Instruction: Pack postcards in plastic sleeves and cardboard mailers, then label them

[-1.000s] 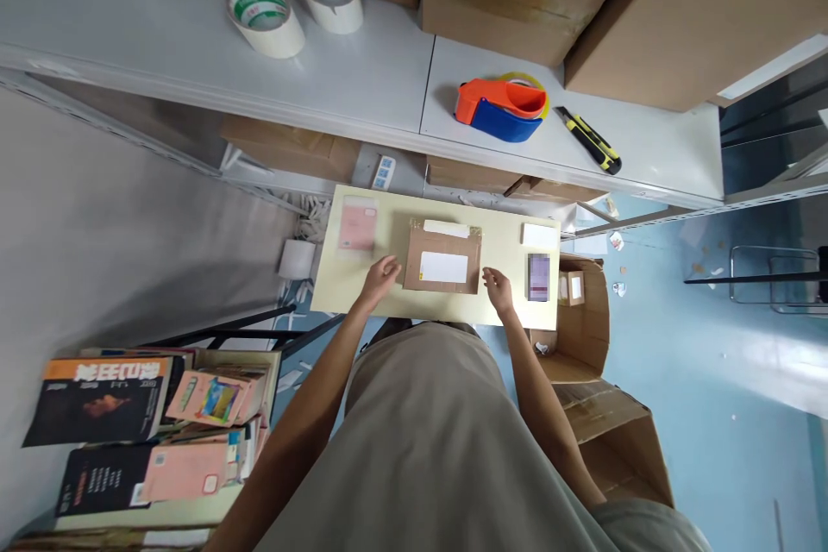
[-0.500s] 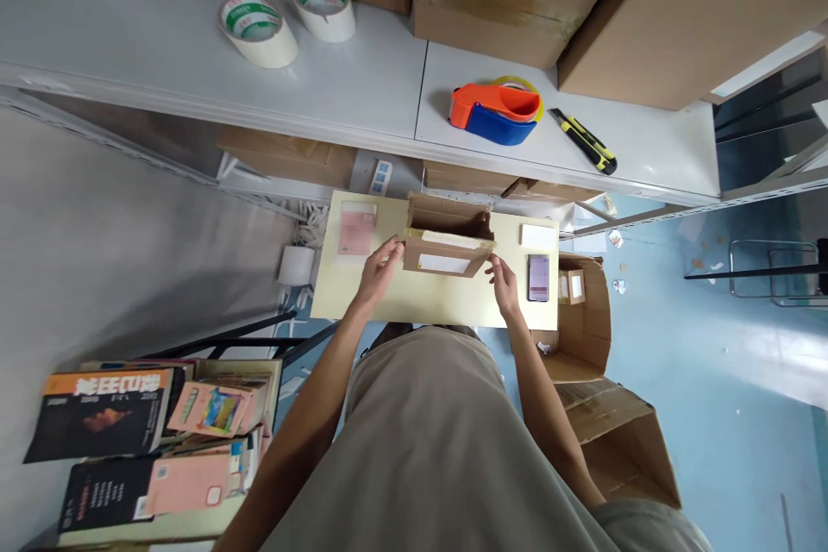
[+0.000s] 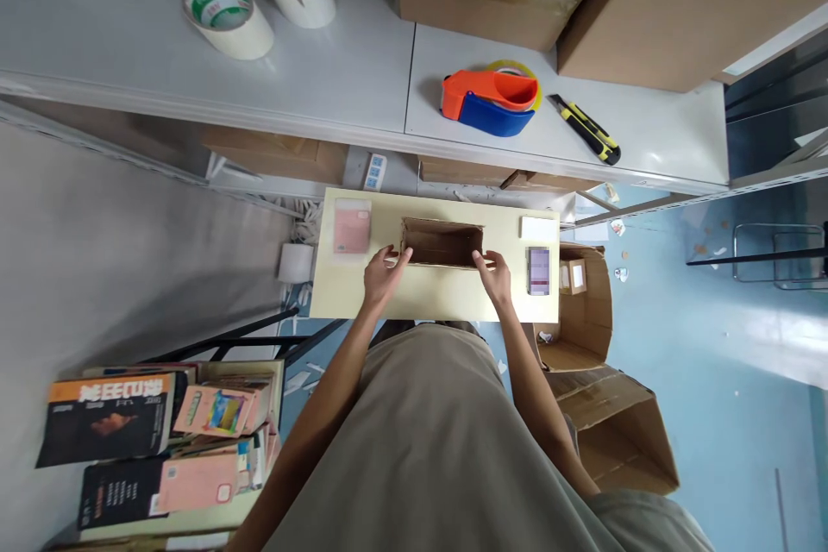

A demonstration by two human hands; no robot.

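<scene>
A small brown cardboard box [image 3: 442, 243] stands on the cream table [image 3: 427, 300], its open top facing up and its inside dark. My left hand [image 3: 384, 276] grips the box at its near left corner, thumb on the rim. On the opposite corner my right hand [image 3: 494, 278] holds it the same way, fingers along the side wall. Left of the box lies a pink booklet [image 3: 352, 228] in a clear sleeve. To its right are a phone [image 3: 538, 271] with a lit screen and a white, flat-looking block [image 3: 538, 229].
Above the table runs a grey shelf [image 3: 349, 78] with two tape rolls [image 3: 242, 33], an orange and blue tape dispenser [image 3: 492, 103], a yellow-black utility knife [image 3: 586, 129] and large cartons. Books [image 3: 107, 418] are piled at lower left. Open cartons [image 3: 624, 440] stand on the floor at right.
The box has tipped from lying with its labelled side toward me to standing with its opening up. Both hands stay at its sides, thumbs now on the near corners.
</scene>
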